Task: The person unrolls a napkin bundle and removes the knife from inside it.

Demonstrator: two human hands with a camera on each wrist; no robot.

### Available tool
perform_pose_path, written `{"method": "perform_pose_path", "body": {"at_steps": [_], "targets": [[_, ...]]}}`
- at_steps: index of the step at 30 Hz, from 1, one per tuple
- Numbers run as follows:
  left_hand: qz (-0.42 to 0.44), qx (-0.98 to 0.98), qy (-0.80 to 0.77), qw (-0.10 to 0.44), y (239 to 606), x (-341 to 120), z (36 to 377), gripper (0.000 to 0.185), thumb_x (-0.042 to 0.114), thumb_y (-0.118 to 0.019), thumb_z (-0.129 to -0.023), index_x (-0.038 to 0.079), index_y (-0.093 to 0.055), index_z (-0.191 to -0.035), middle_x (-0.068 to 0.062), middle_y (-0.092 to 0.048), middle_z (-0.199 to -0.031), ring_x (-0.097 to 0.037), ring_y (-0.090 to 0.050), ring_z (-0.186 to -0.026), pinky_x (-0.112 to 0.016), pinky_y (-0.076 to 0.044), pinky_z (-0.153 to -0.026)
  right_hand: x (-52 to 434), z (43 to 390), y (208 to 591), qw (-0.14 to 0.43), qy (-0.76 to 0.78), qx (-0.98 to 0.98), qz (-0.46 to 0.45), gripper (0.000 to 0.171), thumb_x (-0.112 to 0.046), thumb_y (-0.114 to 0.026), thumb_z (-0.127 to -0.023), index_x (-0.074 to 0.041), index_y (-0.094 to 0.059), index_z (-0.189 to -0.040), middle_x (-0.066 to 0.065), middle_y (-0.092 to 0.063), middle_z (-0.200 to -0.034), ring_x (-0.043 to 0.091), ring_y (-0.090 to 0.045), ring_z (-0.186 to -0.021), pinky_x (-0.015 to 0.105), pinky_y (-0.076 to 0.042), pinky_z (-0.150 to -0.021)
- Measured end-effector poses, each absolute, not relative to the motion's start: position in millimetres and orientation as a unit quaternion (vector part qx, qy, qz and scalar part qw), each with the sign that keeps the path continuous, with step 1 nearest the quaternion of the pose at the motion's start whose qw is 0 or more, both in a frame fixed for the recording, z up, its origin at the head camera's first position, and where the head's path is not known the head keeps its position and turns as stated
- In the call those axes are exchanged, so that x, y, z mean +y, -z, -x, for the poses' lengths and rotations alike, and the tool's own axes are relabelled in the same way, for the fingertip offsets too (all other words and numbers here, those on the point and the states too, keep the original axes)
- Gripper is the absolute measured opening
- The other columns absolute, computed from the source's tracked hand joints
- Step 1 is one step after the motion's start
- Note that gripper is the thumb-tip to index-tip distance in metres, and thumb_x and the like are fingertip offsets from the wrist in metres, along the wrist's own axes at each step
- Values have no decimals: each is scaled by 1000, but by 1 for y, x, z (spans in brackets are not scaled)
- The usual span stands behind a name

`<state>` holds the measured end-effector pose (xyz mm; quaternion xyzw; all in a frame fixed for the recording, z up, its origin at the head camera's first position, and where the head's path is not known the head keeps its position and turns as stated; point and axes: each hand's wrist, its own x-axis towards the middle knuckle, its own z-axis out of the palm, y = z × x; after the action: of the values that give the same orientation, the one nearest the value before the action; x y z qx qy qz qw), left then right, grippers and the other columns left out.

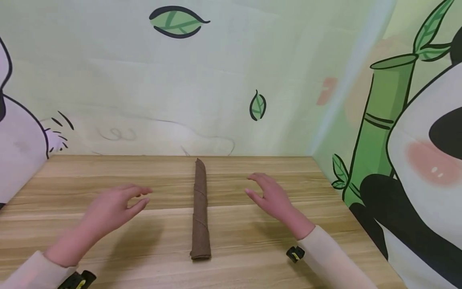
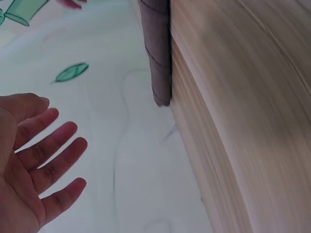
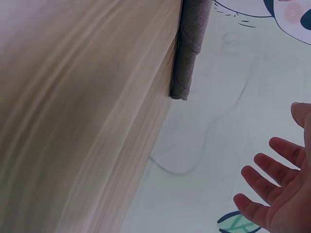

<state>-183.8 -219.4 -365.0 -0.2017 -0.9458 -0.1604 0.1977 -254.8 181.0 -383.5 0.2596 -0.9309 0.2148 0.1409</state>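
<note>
A brown roll of cloth (image 1: 200, 212) lies lengthwise on the wooden table, its far tip close to the wall and slanting wrap lines along it. To its left, my left hand (image 1: 112, 206) hovers over the table with loosely bent fingers, holding nothing. On the other side my right hand (image 1: 272, 200) is also raised, thumb and fingers apart and nothing between them. Both hands stand clear of the roll. In the left wrist view the spread fingers (image 2: 53, 160) show against the wall, and the right wrist view shows the other hand's fingers (image 3: 267, 179) likewise.
The wooden table (image 1: 238, 249) reaches back to a pale green wall (image 1: 216, 72) printed with leaves. Along the right side runs a wall with a bamboo stalk (image 1: 382, 120) and a panda drawing (image 1: 429, 192). A small black device (image 1: 295, 253) sits at the right wrist.
</note>
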Motion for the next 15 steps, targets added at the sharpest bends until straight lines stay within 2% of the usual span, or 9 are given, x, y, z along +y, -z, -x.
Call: {"method": "perform_pose_path", "body": {"at_steps": [8,15], "targets": [[216,-943,182,177,363,-199,185,25,19,-74,-93,12,-76,-117,-12,-78,-114,-31,-76,-96,-50,-60,-79,162,269,382,155,-242,-916,-281,51,-29,-65,-100,0,-56,-142,23,-56,-148,42,-52,-140,58,-42,-116],[240,-936,209,150,368,-182,187,24,18,-74,-94,10,-76,-116,-12,-77,-116,-35,-73,-108,-53,-58,-91,149,280,385,132,-240,-913,-302,62,-30,-65,-100,0,-47,-150,24,-45,-157,45,-42,-147,61,-37,-119]]}}
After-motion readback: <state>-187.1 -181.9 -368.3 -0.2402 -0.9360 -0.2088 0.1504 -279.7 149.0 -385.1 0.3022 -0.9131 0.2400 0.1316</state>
